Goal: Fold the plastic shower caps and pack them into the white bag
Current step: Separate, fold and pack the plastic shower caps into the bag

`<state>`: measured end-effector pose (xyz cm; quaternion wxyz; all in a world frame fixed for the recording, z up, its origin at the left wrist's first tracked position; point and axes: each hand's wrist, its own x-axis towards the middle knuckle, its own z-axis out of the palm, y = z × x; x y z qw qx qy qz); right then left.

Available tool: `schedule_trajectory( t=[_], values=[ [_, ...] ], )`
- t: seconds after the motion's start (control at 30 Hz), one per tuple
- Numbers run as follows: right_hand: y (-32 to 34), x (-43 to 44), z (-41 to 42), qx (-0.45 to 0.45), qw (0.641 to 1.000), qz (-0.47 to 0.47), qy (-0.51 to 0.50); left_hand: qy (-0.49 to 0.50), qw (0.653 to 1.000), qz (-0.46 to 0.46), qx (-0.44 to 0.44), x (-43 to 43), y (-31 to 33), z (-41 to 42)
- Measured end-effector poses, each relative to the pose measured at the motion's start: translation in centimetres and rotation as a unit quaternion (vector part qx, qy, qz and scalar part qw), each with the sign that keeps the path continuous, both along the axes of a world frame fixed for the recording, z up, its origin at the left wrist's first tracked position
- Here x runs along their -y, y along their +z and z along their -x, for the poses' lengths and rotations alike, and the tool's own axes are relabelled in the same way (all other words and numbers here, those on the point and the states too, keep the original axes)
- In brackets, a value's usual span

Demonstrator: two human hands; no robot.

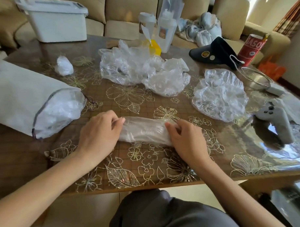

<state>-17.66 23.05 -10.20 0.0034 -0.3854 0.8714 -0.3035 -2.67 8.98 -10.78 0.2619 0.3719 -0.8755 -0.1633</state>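
A clear plastic shower cap (144, 130), folded into a long narrow strip, lies on the table in front of me. My left hand (99, 132) pinches its left end and my right hand (185, 137) pinches its right end. The white bag (17, 94) lies on its side at the left, its mouth toward me with folded caps (60, 109) showing inside. A flat round cap (219, 95) rests to the right. A heap of loose caps (135, 69) sits behind the strip. One small folded cap (64, 65) lies at the back left.
The floral-patterned table (147, 166) also holds a grey game controller (275, 122) at the right edge, a black cap (216, 51), a red can (250, 48), a cable with charger (256, 77) and a yellow box (154, 47). A white lidded bin (57, 21) stands at the back left.
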Motion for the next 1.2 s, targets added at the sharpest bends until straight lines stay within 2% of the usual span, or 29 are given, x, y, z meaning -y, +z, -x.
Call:
schedule_trajectory(
  t=[0.1, 0.2, 0.27, 0.37, 0.43, 0.53, 0.57, 0.63, 0.7, 0.77, 0.93, 1.2],
  values=[
    [-0.4, 0.4, -0.1, -0.078, 0.996, -0.043, -0.023, 0.042, 0.996, 0.031, 0.068, -0.5, -0.2, 0.6],
    [-1.0, 0.3, -0.4, -0.145, 0.989, -0.034, -0.026, 0.051, 0.995, 0.03, 0.079, -0.8, -0.3, 0.9],
    [-1.2, 0.0, -0.1, -0.169, 0.984, -0.038, -0.029, 0.053, 0.997, -0.009, 0.058, -0.7, -0.3, 0.9],
    [-0.6, -0.4, 0.7, -0.116, 0.989, -0.085, -0.026, 0.041, 0.991, -0.12, 0.035, 0.4, 0.7, 0.1],
    [0.6, -0.5, 0.7, -0.099, 0.994, -0.041, -0.016, 0.03, 0.991, -0.13, 0.022, 0.5, 1.9, -0.3],
    [1.8, 1.0, -1.3, -0.136, 0.986, 0.057, 0.077, -0.02, 0.998, -0.029, -0.045, -1.6, 3.5, 0.4],
    [1.6, 1.5, -1.9, -0.15, 0.979, 0.046, 0.129, -0.067, 0.997, 0.005, -0.029, -2.6, 3.5, 1.0],
    [0.5, 1.8, -2.8, -0.156, 0.963, -0.039, 0.217, -0.149, 0.985, 0.039, 0.076, -3.7, 2.3, 1.7],
    [-0.7, 1.2, -2.5, -0.132, 0.956, -0.13, 0.228, -0.153, 0.972, 0.021, 0.18, -3.1, 0.4, 1.4],
    [-1.1, 0.5, -2.1, -0.118, 0.95, -0.184, 0.222, -0.142, 0.964, 0.011, 0.223, -2.3, -0.8, 0.5],
    [-0.6, 0.1, -2.1, -0.126, 0.94, -0.221, 0.226, -0.151, 0.957, -0.009, 0.248, -2.2, -1.2, -0.1],
    [-0.7, 0.0, -2.2, -0.099, 0.947, -0.205, 0.226, -0.149, 0.961, -0.008, 0.232, -2.3, -1.4, 0.0]
  ],
)
